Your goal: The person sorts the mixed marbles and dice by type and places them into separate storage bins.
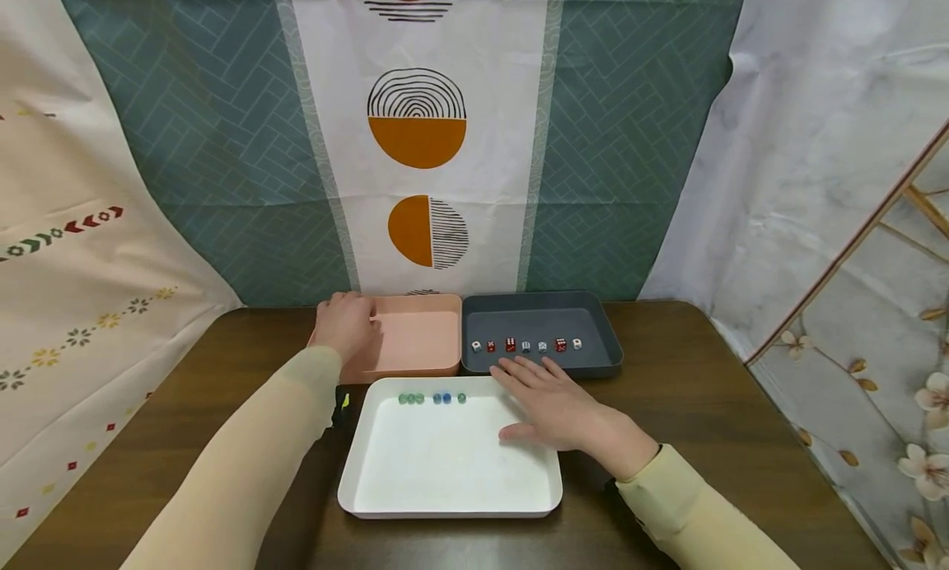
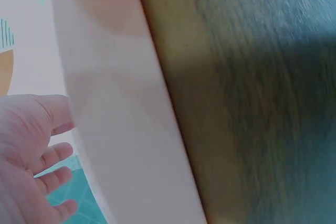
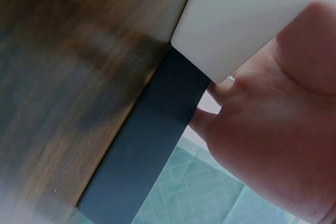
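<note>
Reaching over the pink tray (image 1: 417,339), the left hand (image 1: 345,327) hides its grip from the head view; the right hand (image 1: 552,405), straight-fingered, empty, lies over the white tray (image 1: 445,471). Marbles (image 1: 446,398) sit there between the hands, dice (image 1: 510,344) in the dark tray (image 1: 534,310) beyond the right. Left wrist view: fingers (image 2: 55,155) loosely bent, any hold untellable. Right wrist view: palm (image 3: 262,135) beside the dark tray.

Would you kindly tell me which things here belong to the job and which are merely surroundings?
Seemingly part of the job: left hand, right hand, pink tray, dark tray, white tray, marbles, dice.

Seemingly just surroundings: wooden table, patterned backdrop, floral cloth.
</note>
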Motion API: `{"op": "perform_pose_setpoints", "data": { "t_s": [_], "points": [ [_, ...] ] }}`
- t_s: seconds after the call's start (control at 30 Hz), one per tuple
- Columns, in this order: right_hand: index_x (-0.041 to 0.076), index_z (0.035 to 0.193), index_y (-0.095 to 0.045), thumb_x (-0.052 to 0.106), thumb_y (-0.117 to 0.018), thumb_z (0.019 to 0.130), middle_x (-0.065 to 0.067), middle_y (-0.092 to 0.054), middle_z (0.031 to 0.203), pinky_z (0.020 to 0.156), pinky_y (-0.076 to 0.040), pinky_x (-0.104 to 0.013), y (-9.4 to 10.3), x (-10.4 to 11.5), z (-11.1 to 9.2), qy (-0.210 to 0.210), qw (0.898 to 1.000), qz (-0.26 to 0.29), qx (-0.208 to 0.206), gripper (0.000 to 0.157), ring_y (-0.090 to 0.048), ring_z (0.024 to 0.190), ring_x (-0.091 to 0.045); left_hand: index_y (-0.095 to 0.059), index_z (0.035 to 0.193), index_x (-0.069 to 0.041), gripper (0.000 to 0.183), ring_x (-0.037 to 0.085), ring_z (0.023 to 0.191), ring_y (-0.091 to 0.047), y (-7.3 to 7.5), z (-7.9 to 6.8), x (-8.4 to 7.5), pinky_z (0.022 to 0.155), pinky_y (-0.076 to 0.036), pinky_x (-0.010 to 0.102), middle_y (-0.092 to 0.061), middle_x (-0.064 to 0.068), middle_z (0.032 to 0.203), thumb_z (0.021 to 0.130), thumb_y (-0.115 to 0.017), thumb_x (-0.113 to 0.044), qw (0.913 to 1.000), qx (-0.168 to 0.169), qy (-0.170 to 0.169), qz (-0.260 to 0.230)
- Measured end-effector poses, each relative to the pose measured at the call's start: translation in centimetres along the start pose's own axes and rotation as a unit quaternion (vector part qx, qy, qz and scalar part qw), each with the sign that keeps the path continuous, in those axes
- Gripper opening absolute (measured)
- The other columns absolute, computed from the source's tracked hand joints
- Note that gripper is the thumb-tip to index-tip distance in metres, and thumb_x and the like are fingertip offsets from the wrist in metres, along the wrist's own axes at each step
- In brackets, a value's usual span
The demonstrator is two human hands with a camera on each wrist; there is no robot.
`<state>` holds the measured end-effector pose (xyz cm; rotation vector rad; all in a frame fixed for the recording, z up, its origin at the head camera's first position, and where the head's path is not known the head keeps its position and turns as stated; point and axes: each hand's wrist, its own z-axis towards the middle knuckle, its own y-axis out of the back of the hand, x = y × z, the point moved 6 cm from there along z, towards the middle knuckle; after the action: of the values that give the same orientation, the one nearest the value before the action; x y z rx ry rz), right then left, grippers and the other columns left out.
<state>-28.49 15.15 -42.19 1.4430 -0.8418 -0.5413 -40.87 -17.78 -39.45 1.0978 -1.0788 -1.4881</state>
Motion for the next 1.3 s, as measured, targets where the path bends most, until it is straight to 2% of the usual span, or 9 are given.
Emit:
{"op": "perform_pose_setpoints", "data": {
  "t_s": [0.27,0.47,0.57,0.8,0.97,1.07,1.2,1.3],
  "points": [
    [0.017,0.177,-0.029,0.061,-0.073,0.102,-0.01,-0.026,0.182,0.133,-0.013,-0.063,0.1,0.0,0.1,-0.001,1.0,-0.005,0.003,0.097,-0.02,0.168,-0.034,-0.077,0.122,0.002,0.022,0.05,0.125,-0.058,2.3,-1.3,0.7,0.11,-0.045,0.072,-0.072,0.025,0.129,0.105,-0.075,-0.013,0.9996,-0.013,-0.022,-0.01],
    [0.018,0.177,-0.029,0.062,-0.073,0.101,-0.007,-0.025,0.182,0.134,-0.012,-0.062,0.0,-0.1,0.1,-0.011,1.0,-0.007,0.008,0.098,-0.019,0.169,-0.033,-0.077,0.125,0.001,0.024,0.051,0.133,-0.055,3.6,-2.3,1.6,0.113,-0.042,0.073,-0.068,0.026,0.141,0.107,-0.072,-0.014,0.9991,-0.017,-0.033,-0.023],
    [0.018,0.177,-0.029,0.061,-0.074,0.101,-0.007,-0.025,0.183,0.134,-0.011,-0.061,0.0,-0.2,0.1,-0.012,1.0,-0.005,0.01,0.098,-0.019,0.169,-0.033,-0.077,0.125,0.001,0.024,0.051,0.136,-0.053,4.1,-2.8,1.5,0.116,-0.041,0.072,-0.067,0.026,0.142,0.107,-0.072,-0.014,0.9986,-0.015,-0.042,-0.027],
    [0.017,0.177,-0.029,0.061,-0.073,0.102,-0.008,-0.024,0.183,0.134,-0.012,-0.062,0.1,-0.2,0.0,-0.008,1.0,-0.008,0.007,0.097,-0.019,0.169,-0.034,-0.079,0.117,-0.002,0.018,0.05,0.134,-0.058,4.8,-4.9,-0.4,0.114,-0.044,0.07,-0.069,0.023,0.142,0.103,-0.076,-0.014,0.9951,-0.033,-0.091,-0.021],
    [0.016,0.177,-0.029,0.059,-0.074,0.102,-0.009,-0.025,0.182,0.134,-0.011,-0.062,0.2,-0.1,0.0,-0.006,1.0,0.0,0.005,0.097,-0.02,0.168,-0.035,-0.08,0.109,-0.005,0.014,0.046,0.132,-0.06,4.5,-6.8,-2.1,0.107,-0.05,0.071,-0.073,0.021,0.134,0.098,-0.081,-0.013,0.9885,-0.054,-0.14,-0.019],
    [0.017,0.177,-0.028,0.059,-0.074,0.102,-0.009,-0.024,0.182,0.134,-0.01,-0.061,0.1,-0.1,0.1,-0.006,1.0,0.004,0.005,0.097,-0.019,0.169,-0.034,-0.081,0.106,-0.006,0.013,0.044,0.13,-0.062,4.3,-7.8,-3.1,0.11,-0.049,0.07,-0.075,0.02,0.128,0.096,-0.086,-0.012,0.9849,-0.058,-0.162,-0.022],
    [0.016,0.177,-0.028,0.059,-0.074,0.102,-0.01,-0.024,0.182,0.134,-0.01,-0.062,0.0,-0.1,0.1,-0.003,1.0,0.006,0.003,0.098,-0.019,0.169,-0.035,-0.082,0.104,-0.009,0.011,0.044,0.127,-0.066,3.9,-9.0,-4.2,0.118,-0.043,0.067,-0.076,0.02,0.128,0.095,-0.088,-0.012,0.9812,-0.059,-0.183,-0.02],
    [0.015,0.177,-0.029,0.058,-0.074,0.102,-0.011,-0.025,0.182,0.133,-0.011,-0.063,0.0,-0.1,0.0,0.0,1.0,0.006,0.001,0.097,-0.019,0.168,-0.036,-0.082,0.103,-0.009,0.013,0.043,0.127,-0.067,3.6,-9.8,-4.7,0.114,-0.047,0.065,-0.075,0.02,0.13,0.093,-0.089,-0.013,0.9792,-0.06,-0.193,-0.021]
  ]
}}
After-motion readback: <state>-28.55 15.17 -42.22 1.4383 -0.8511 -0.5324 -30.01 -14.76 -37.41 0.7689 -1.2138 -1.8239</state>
